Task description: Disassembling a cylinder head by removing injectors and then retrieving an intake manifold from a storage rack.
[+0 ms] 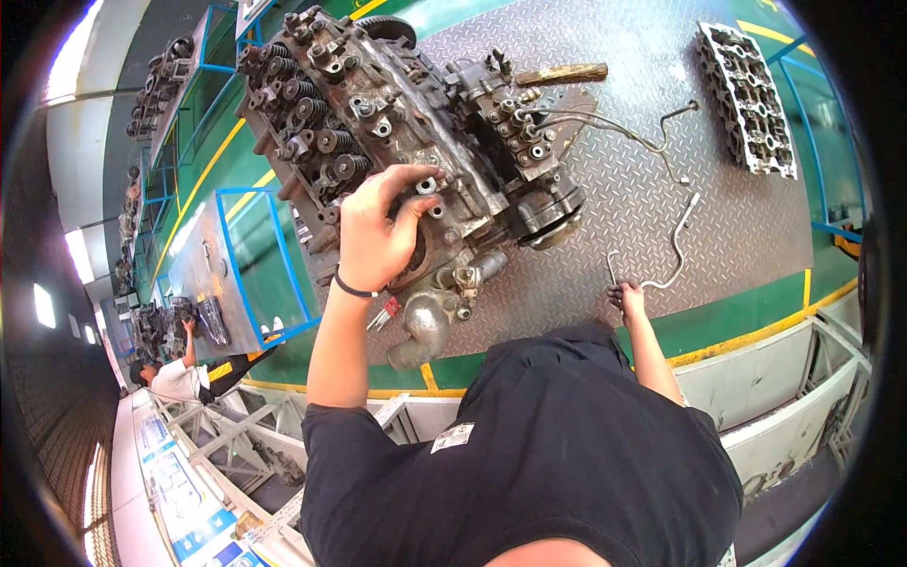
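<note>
A large, oily engine (406, 123) with its valve springs (307, 109) exposed lies on a metal-topped bench. My left hand (373, 231) reaches over its near side, index finger and thumb curled around a small metal nut (426, 186). Whether that nut is loose or fixed to the engine I cannot tell. Close to the bench's near edge, my right hand (627, 300) is closed on a thin bent metal pipe (678, 248), which lies partly on the plate. Beside the engine sits a fuel injection pump (529, 142) with further thin pipes (614, 128) running from it.
The bench top (737, 227) is patterned steel plate. A wooden stick (562, 74) lies beyond the pump, and a cylinder head (746, 99) rests at the far right. Another person (184, 378) works at the left by a blue-framed bench (269, 255). White metal frames (756, 378) stand near me.
</note>
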`<state>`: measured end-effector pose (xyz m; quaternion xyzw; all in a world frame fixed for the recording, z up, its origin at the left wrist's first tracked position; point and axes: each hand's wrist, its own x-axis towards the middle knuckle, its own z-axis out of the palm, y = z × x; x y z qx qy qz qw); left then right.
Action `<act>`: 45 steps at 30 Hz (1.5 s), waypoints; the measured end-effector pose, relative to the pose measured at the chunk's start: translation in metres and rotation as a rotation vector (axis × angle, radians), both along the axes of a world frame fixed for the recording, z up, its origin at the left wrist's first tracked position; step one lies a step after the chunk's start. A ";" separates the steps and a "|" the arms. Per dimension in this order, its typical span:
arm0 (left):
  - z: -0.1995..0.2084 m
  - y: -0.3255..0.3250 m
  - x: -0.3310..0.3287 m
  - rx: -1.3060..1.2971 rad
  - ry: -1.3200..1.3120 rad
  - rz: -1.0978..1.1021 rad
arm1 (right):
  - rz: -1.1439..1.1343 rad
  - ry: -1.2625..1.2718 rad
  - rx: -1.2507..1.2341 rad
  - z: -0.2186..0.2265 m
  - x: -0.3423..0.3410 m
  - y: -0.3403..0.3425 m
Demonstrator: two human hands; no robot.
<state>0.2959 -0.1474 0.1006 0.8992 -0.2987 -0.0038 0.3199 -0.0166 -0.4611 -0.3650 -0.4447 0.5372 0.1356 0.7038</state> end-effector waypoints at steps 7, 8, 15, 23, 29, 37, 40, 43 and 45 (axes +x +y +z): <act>-0.002 -0.003 -0.002 -0.058 0.076 0.020 | -0.005 -0.052 0.044 0.003 -0.002 -0.004; -0.002 -0.004 -0.003 -0.076 0.049 0.041 | 0.008 -0.037 0.026 0.003 -0.003 -0.004; -0.006 -0.003 -0.004 -0.140 0.108 0.093 | 0.013 -0.009 0.024 -0.001 -0.003 -0.009; 0.000 0.005 -0.011 -0.188 0.142 0.136 | 0.000 -0.030 0.025 0.000 -0.004 -0.013; -0.004 0.005 -0.008 0.021 -0.037 0.070 | 0.000 -0.053 0.034 0.005 -0.004 -0.012; -0.006 0.008 0.003 0.059 -0.019 0.030 | -0.017 -0.063 0.040 0.000 -0.004 -0.010; -0.010 0.008 0.001 0.047 -0.019 0.017 | -0.026 -0.036 0.032 -0.005 -0.003 -0.009; -0.014 0.006 -0.004 -0.003 -0.101 0.084 | -0.032 -0.051 0.055 -0.007 -0.001 -0.009; -0.013 0.006 -0.006 0.009 -0.109 0.080 | -0.048 -0.047 0.057 -0.006 0.000 -0.011</act>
